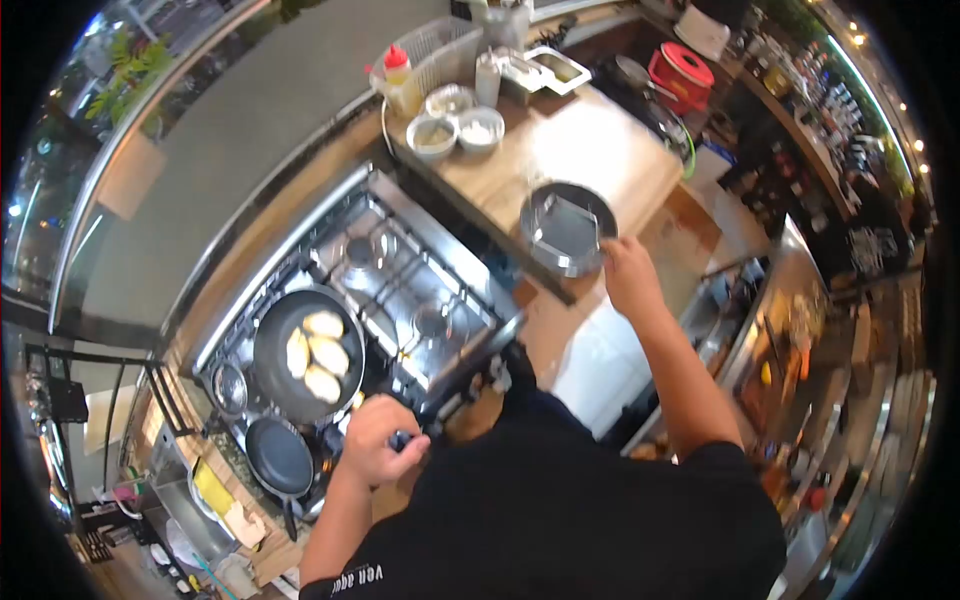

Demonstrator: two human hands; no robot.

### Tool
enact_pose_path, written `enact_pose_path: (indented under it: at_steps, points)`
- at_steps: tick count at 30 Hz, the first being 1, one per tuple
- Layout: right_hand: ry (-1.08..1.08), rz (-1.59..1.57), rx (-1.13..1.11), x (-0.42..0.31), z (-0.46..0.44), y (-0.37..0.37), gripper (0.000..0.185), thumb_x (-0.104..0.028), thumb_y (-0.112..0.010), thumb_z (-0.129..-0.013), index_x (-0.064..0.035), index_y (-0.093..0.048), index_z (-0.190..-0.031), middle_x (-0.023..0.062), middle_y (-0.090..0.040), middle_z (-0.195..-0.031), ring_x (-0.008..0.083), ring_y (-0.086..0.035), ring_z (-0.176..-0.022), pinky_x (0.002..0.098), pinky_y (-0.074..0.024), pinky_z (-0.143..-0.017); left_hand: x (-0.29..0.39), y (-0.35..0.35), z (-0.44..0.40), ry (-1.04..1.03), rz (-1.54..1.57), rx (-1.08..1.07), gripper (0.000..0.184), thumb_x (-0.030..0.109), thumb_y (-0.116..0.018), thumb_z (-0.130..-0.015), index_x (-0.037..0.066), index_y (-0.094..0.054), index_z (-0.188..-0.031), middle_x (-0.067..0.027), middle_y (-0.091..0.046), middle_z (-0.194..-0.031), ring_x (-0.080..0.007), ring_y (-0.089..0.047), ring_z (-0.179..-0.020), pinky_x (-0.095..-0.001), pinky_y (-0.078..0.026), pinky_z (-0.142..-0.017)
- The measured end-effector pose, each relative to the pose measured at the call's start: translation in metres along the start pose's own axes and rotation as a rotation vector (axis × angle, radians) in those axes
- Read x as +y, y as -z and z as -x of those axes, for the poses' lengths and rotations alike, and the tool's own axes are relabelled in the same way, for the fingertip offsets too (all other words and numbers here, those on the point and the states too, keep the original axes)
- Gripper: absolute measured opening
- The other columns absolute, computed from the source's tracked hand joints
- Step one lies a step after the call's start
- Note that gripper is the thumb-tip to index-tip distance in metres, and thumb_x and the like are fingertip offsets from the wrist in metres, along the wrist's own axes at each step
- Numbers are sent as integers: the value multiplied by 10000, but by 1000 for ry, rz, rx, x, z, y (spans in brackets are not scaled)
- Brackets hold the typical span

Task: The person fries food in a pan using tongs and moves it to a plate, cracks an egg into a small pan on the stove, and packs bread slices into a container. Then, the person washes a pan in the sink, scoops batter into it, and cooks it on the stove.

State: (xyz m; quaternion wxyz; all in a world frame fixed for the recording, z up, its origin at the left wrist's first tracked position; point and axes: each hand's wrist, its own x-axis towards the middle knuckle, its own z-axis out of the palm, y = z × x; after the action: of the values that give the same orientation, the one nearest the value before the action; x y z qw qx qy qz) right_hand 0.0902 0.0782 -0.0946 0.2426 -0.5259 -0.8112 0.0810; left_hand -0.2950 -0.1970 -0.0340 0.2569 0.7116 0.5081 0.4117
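My left hand [382,440] is closed around the dark handle of a large frying pan [275,345] on the stove. Several pale, lightly browned pieces of food [328,355] lie in that pan. My right hand [630,275] is closed at the near right rim of a round dark pan [568,225], which is at the edge of the wooden counter. A clear, shiny piece shows over this pan; what it is I cannot make out. Beside the large pan, a smaller empty frying pan [279,457] sits on the stove.
The stove [430,270] has bare burners right of the large pan. On the wooden counter [640,150] stand white bowls [432,137], a red-capped bottle [402,88] and metal trays [560,72]. A red appliance [682,78] is behind. Shelves with dishes are at right.
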Motion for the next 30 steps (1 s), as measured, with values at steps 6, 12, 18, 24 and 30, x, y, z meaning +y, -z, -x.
enact_pose_path:
  at_steps: [6, 12, 18, 24, 30]
  points:
    - [-88, -41, -266, 57, -52, -1, 336, -56, -680, -885, -95, -673, -1219, 160, -667, -1112, 402, -667, -1038, 488, -544, -892, 2, -64, -89, 102, 27, 11, 157, 119, -827, -738, 74, -681, -773, -75, -691, -774, -272, -655, -681, -373, -515, -647]
    - [-32, -116, -407, 62, -77, 10, 576, -145, -768, -844, -106, -572, -1385, 177, -557, -1360, 402, -614, -1157, 460, -534, -964, 8, -84, -118, 233, -61, 31, 162, 126, -833, -736, 78, -683, -770, -64, -684, -766, -270, -651, -687, -372, -513, -648]
    - [237, -168, -208, 43, -154, 19, 621, -243, -842, -783, -97, -599, -1336, 190, -554, -1344, 410, -525, -1254, 491, -455, -1074, 12, -86, -117, 408, -151, 114, 146, 149, -820, -758, 78, -697, -792, -83, -709, -777, -276, -684, -727, -372, -541, -689]
    - [572, -408, 213, 15, -411, -35, 375, -127, -766, -864, -66, -646, -1214, 179, -654, -1237, 399, -578, -1201, 466, -475, -1017, 23, -92, -118, 508, -200, 231, 140, 130, -823, -758, 72, -698, -783, -89, -714, -788, -275, -688, -732, -360, -540, -688]
    - [383, -192, 373, 1, -625, -65, 322, -167, -658, -929, -95, -695, -1241, 187, -720, -1191, 406, -655, -1141, 487, -511, -1022, 36, -103, -90, 620, -250, 376, 150, 122, -839, -761, 69, -704, -801, -90, -713, -802, -274, -689, -742, -372, -550, -698]
